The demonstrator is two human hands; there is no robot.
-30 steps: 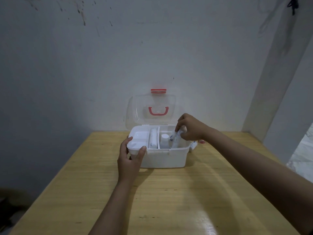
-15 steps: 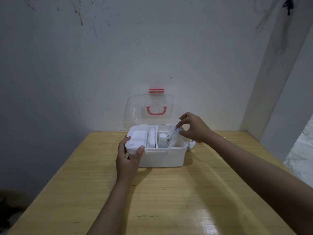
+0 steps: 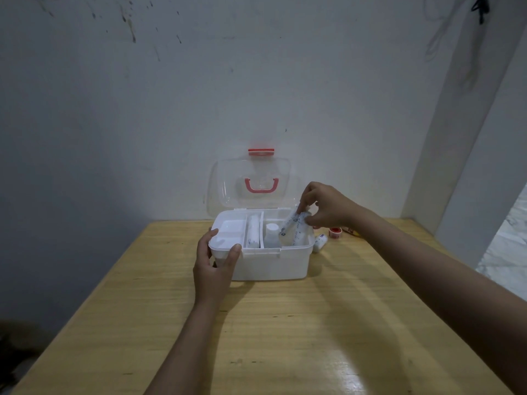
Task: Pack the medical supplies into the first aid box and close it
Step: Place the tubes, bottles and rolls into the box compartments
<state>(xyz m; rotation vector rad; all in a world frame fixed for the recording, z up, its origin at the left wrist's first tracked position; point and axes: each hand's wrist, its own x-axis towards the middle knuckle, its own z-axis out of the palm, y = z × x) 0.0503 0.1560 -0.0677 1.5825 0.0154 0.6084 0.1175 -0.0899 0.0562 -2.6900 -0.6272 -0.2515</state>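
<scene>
Two packets (image 3: 293, 227) pinched, right hand (image 3: 325, 208)

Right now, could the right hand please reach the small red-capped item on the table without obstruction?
Probably yes: the right hand hovers just left of the red-capped item, nothing lies between, though its fingers hold a packet.

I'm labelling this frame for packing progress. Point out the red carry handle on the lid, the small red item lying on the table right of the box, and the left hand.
red carry handle (image 3: 261, 185): head view, lower bar.
small red item (image 3: 335, 232): head view, its top.
left hand (image 3: 213, 269): head view, back of hand.
</scene>
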